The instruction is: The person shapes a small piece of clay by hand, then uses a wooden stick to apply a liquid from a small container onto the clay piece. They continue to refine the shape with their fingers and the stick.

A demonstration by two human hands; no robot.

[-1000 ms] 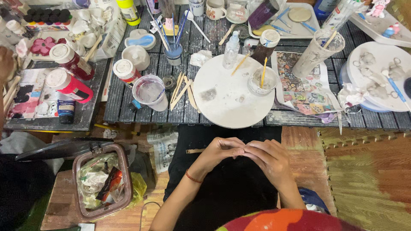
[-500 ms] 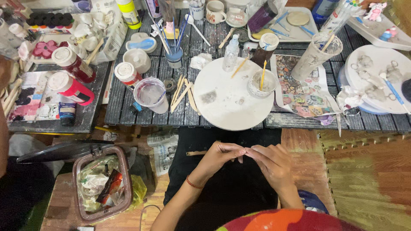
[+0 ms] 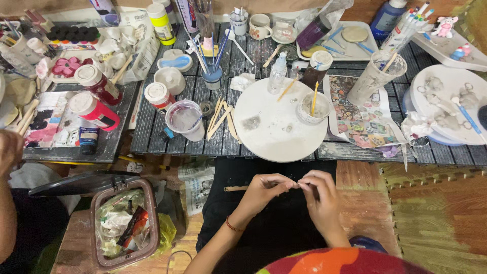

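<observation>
— Where are the hands?
— Left hand (image 3: 261, 190) and right hand (image 3: 319, 195) meet over the lap, fingers pinched together on a tiny piece (image 3: 298, 184), just off the worktop (image 3: 355, 150) edge.
— Room?
— Open below the round board (image 3: 280, 122).

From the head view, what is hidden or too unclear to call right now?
- What sits between the left hand and right hand: too small, covered by their fingertips.
- The lidded bin: contents are a crumpled jumble.
- White figures on the round tray: too small to tell their shapes.
- Another person's arm: cut off by the left edge.
</observation>
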